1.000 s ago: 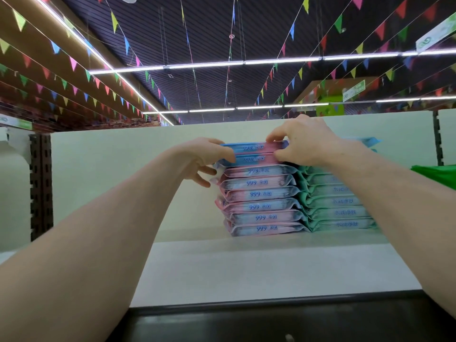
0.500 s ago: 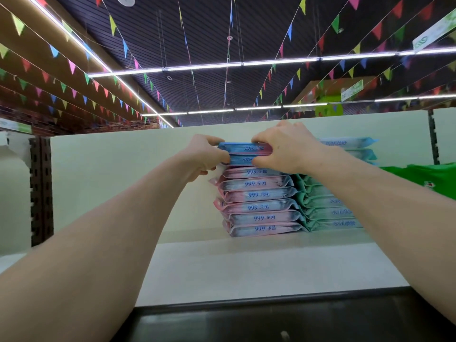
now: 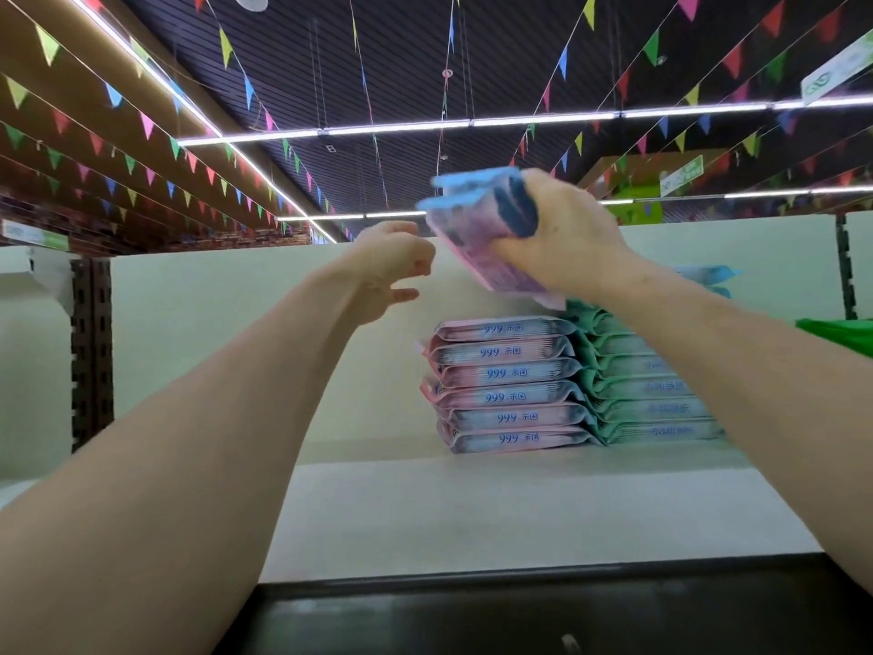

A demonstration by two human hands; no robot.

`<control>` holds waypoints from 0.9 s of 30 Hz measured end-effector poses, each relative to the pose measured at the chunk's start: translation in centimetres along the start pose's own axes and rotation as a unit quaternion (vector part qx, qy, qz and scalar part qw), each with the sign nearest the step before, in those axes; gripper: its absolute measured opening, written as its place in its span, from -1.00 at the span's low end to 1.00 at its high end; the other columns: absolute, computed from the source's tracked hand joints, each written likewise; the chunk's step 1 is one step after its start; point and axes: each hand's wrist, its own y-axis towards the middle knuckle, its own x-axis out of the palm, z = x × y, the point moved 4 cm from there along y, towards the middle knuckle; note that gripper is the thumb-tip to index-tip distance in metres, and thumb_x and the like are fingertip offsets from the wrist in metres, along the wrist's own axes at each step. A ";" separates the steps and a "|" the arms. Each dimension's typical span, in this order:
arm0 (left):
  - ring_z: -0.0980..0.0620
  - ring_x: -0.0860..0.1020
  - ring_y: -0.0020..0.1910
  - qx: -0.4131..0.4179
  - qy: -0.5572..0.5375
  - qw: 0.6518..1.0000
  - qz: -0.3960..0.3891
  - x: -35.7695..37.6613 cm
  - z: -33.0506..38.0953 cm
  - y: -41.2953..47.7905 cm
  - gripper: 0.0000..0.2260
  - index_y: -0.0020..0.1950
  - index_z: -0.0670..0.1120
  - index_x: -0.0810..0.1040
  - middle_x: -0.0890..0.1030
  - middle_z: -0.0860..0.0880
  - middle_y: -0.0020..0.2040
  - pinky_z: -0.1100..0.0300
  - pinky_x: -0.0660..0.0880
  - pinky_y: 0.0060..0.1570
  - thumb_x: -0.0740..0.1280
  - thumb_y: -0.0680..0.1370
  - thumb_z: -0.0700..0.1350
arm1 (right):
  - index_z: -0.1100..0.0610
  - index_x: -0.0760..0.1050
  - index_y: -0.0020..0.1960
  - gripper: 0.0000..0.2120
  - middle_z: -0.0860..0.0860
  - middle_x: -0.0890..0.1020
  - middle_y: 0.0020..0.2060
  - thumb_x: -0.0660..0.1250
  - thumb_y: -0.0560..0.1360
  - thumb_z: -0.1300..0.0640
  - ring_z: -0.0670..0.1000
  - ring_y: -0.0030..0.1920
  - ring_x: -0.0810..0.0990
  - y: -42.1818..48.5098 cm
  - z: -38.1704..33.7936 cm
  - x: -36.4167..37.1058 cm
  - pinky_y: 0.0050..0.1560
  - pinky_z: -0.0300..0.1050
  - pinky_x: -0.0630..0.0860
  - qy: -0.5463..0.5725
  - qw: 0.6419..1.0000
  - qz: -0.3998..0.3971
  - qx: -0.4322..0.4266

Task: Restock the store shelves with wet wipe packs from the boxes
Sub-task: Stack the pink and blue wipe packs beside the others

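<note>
Step in hand: the person is handling packs at the shelf, so the restocking appears to be partway through one stack.
Right hand: the right hand [image 3: 567,234] is gripping soft pink-and-blue plastic wet wipe packs [image 3: 477,219], seemingly two, though blur is hiding the count; its fingers [image 3: 512,252] are curling tightly round them.
Where the packs are: they are hanging tilted in the air above the stack of six flat pink wet wipe packs [image 3: 510,385], clear of it.
Left hand: the left hand [image 3: 392,267] is hovering just left of the held packs, its fingers [image 3: 404,294] loosely curled and holding nothing.
Shelf: the pink stack is sitting on the pale flat shelf [image 3: 472,512], touching a stack of flat green wet wipe packs [image 3: 652,394] on its right.
Next move: it is probably calling for levelling the held packs, lining their edges up with the pink stack and lowering them flat, with the free hand steadying the soft pile against sliding.
Boxes: none are showing in view.
</note>
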 end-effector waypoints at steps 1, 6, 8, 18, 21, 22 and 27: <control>-0.03 0.49 0.12 0.004 0.015 0.999 -0.029 0.3 -0.1 0.0 -0.54 0.35 -0.09 0.44 0.54 -0.11 0.01 -0.03 0.45 0.15 0.27 0.48 -0.37 | 0.14 0.42 0.23 -0.61 0.01 0.58 0.04 0.42 0.45 0.11 0.04 0.02 0.56 0.1 0.3 -0.2 0.06 0.00 0.55 0.092 0.996 0.007 0.018; -0.02 0.53 0.16 0.043 0.049 0.992 -0.109 1.9 -0.1 -0.5 -0.56 0.26 0.00 0.48 0.62 -0.01 0.14 -0.14 0.39 0.24 0.39 0.44 -0.32 | 0.22 0.47 0.20 -0.62 0.06 0.64 0.06 0.45 0.42 0.32 -0.04 0.04 0.64 0.2 0.8 0.2 0.05 -0.13 0.61 0.396 0.914 -0.005 0.086; -0.04 0.57 0.12 0.059 0.064 0.993 -0.079 1.4 -0.2 -0.3 -0.57 0.21 0.02 0.45 0.61 -0.05 0.13 -0.11 0.47 0.19 0.46 0.43 -0.28 | 0.25 0.42 0.26 -0.56 0.13 0.62 0.11 0.44 0.41 0.35 0.05 0.07 0.64 0.1 1.7 0.6 0.08 -0.01 0.61 0.464 0.874 -0.022 0.142; -0.07 0.42 0.10 0.198 0.424 0.883 0.045 1.1 -1.0 0.5 -0.51 0.36 -0.02 0.41 0.33 -0.08 0.20 0.02 0.54 0.11 0.44 0.47 -0.22 | 0.07 0.25 0.47 -0.34 0.11 0.43 0.30 0.41 0.44 0.20 0.12 0.30 0.38 -1.0 2.9 1.2 0.31 0.08 0.37 0.004 0.997 -0.068 0.032; -0.08 0.36 0.22 0.237 0.452 0.858 0.054 2.1 -1.4 0.5 -0.49 0.40 -0.02 0.38 0.33 -0.09 0.22 0.04 0.41 0.23 0.41 0.48 -0.20 | 0.02 0.38 0.38 -0.52 0.07 0.47 0.28 0.37 0.48 0.10 0.12 0.27 0.40 -0.9 2.7 1.9 0.29 0.11 0.36 -0.093 0.991 -0.094 -0.005; -0.08 0.35 0.24 0.243 0.453 0.857 0.044 2.6 -1.5 0.6 -0.49 0.40 -0.03 0.37 0.33 -0.10 0.23 0.05 0.39 0.25 0.39 0.48 -0.21 | 0.01 0.40 0.34 -0.57 0.05 0.48 0.26 0.36 0.50 0.09 0.11 0.26 0.40 -0.9 2.8 1.9 0.26 0.09 0.36 -0.118 0.989 -0.093 -0.010; -0.10 0.36 0.27 0.177 0.417 0.888 -0.075 3.8 -1.5 0.6 -0.52 0.43 -0.07 0.33 0.29 -0.10 0.33 0.00 0.46 0.26 0.27 0.52 -0.28 | 0.01 0.43 0.24 -0.70 0.03 0.52 0.16 0.32 0.51 0.09 0.10 0.17 0.44 -1.1 3.2 1.6 0.16 0.02 0.33 -0.210 0.973 -0.095 -0.027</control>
